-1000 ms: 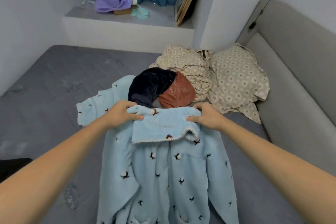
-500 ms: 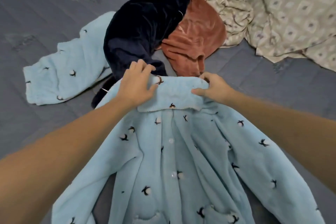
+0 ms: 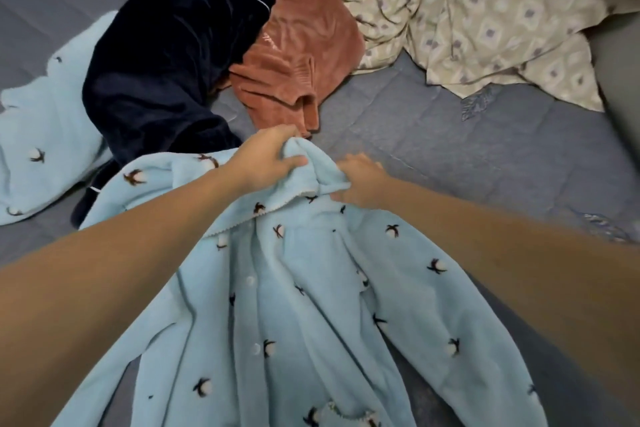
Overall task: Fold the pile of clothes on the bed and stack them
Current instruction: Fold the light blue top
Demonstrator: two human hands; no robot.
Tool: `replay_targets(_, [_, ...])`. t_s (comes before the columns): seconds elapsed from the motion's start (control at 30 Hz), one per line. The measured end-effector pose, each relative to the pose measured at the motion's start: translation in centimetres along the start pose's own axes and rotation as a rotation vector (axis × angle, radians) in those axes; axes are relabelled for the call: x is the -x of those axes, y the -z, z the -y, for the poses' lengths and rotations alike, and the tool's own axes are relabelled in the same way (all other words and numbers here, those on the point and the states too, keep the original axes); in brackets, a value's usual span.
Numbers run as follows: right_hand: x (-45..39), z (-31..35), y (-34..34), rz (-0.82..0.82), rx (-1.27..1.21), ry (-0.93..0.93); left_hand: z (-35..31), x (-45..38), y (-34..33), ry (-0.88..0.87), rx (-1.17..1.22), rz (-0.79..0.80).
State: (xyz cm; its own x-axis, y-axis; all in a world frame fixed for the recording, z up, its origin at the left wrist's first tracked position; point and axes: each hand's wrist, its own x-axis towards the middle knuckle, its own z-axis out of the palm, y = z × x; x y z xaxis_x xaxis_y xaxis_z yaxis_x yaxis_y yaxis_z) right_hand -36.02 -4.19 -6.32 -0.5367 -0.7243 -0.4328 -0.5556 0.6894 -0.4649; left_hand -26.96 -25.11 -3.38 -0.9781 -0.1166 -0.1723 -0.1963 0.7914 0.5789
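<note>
Light blue fleece pyjama top with cotton-flower print and white buttons spread front-up on grey quilted bed, collar end pointing away from camera, hem running off bottom edge of frame. Left hand at collar, grip closed on a bunched fold of the collar fabric, thumb on top, fingers wrapped over far edge. Right hand just beside it on right side of collar, thumb pressing into fabric; fingers blurred, cannot tell if grip is curled round cloth or flat on it. Both forearms bare, reaching in from lower corners.

Rest of pile beyond the top: dark navy velvety garment crumpled at upper left, its lower end touching the top's left shoulder. Rust-orange ribbed velour garment next to navy one on its right, touching it, lower tip near left hand. Second light blue fleece piece with same flower print at left edge, partly under navy garment.

Beige bedding with grey diamond pattern rumpled across upper right, behind orange garment. Grey padded surface at right edge, identity unclear
</note>
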Motion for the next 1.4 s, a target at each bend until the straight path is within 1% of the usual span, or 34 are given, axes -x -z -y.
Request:
replay_targets(0.03, [0.0, -0.5, 0.2, -0.066, -0.144, 0.015, -0.2, -0.2, -0.1, 0.014, -0.010, -0.094])
replay_targets(0.07, [0.0, -1.0, 0.4, -0.122, -0.286, 0.027, -0.4, -0.5, -0.1, 0.030, -0.027, -0.157])
replay_targets(0.1, [-0.1, -1.4, 0.8, -0.153, -0.397, 0.036, -0.8, -0.8, -0.1, 0.039, -0.036, -0.164])
replay_targets(0.13, [-0.1, -2.0, 1.2, -0.166, -0.465, 0.046, -1.3, -1.2, -0.1, 0.035, -0.038, -0.108])
replay_targets(0.17, [0.0, -2.4, 1.6, -0.162, -0.503, 0.057, -2.0, -1.8, -0.2, 0.023, -0.048, -0.002])
replay_targets(0.23, [0.2, -3.2, 2.1, -0.116, -0.533, 0.052, -3.3, -2.9, -0.3, 0.008, -0.118, 0.224])
replay_targets(0.27, [0.3, -3.7, 2.2, -0.083, -0.527, 0.035, -3.7, -3.5, -0.3, 0.003, -0.158, 0.277])
replay_targets(0.3, [0.4, -4.5, 2.3, -0.039, -0.505, 0.009, -3.9, -4.1, -0.2, 0.006, -0.186, 0.266])
replay_targets(0.4, [1.2, -7.7, 2.8, 0.175, -0.461, -0.111, -3.6, -5.4, 0.4, 0.069, -0.274, 0.081])
replay_targets(0.43, [1.6, -8.8, 3.1, 0.233, -0.469, -0.136, -3.6, -5.6, 0.2, 0.068, -0.323, 0.044])
replay_targets(0.47, [1.9, -9.8, 3.4, 0.252, -0.482, -0.145, -3.8, -5.8, -0.2, 0.046, -0.374, 0.045])
replay_targets(0.5, [2.2, -10.6, 3.6, 0.233, -0.505, -0.142, -4.1, -6.1, -0.7, 0.019, -0.425, 0.092])
replay_targets(0.57, [2.7, -11.8, 4.1, 0.161, -0.572, -0.111, -5.5, -6.7, -2.1, -0.012, -0.459, 0.272])
replay_targets(0.63, [3.3, -12.4, 4.2, 0.132, -0.644, -0.081, -7.1, -7.6, -3.4, 0.036, -0.363, 0.445])
replay_targets(0.7, [3.8, -12.9, 4.0, 0.130, -0.682, -0.067, -7.8, -8.8, -4.6, 0.049, -0.198, 0.512])
replay_targets(0.77, [4.3, -13.8, 4.0, 0.170, -0.705, -0.086, -7.8, -9.9, -5.4, 0.016, -0.119, 0.487])
replay_targets(0.87, [5.0, -16.0, 4.6, 0.320, -0.716, -0.124, -7.3, -11.0, -5.7, 0.011, -0.135, 0.368])
replay_targets(0.9, [5.2, -16.8, 4.9, 0.337, -0.683, -0.125, -7.2, -11.2, -5.8, 0.028, -0.157, 0.345])
replay_targets(0.93, [5.3, -17.5, 5.3, 0.320, -0.659, -0.123, -7.1, -11.3, -6.2, 0.050, -0.170, 0.347])
replay_targets(1.0, [5.7, -18.9, 5.7, 0.237, -0.687, -0.116, -7.8, -11.4, -7.5, 0.079, -0.136, 0.429])
replay_targets(1.07, [6.3, -19.7, 5.7, 0.180, -0.777, -0.128, -9.0, -11.8, -9.0, 0.071, -0.087, 0.537])
replay_targets(1.13, [7.0, -20.4, 5.4, 0.165, -0.841, -0.155, -10.0, -12.6, -9.9, 0.026, -0.095, 0.546])
replay_targets(1.17, [7.3, -20.6, 5.3, 0.182, -0.860, -0.171, -10.2, -13.0, -10.1, 0.014, -0.107, 0.509])
replay_targets(1.23, [8.0, -21.4, 5.4, 0.286, -0.864, -0.200, -10.6, -13.7, -10.5, 0.024, -0.125, 0.441])
replay_targets(1.27, [8.2, -22.0, 5.6, 0.338, -0.826, -0.204, -10.9, -13.8, -10.8, 0.030, -0.110, 0.458])
replay_targets(1.3, [8.5, -22.4, 5.9, 0.362, -0.768, -0.203, -11.6, -13.8, -11.2, 0.029, -0.070, 0.512])
replay_targets(1.33, [8.6, -22.8, 6.0, 0.347, -0.717, -0.204, -12.4, -13.8, -11.8, 0.026, -0.028, 0.585])
replay_targets(1.37, [8.8, -23.1, 6.1, 0.291, -0.691, -0.209, -13.3, -13.9, -12.4, 0.025, 0.003, 0.655])
replay_targets(1.4, [9.0, -23.4, 6.1, 0.209, -0.693, -0.213, -14.1, -14.1, -13.1, 0.017, 0.012, 0.688])
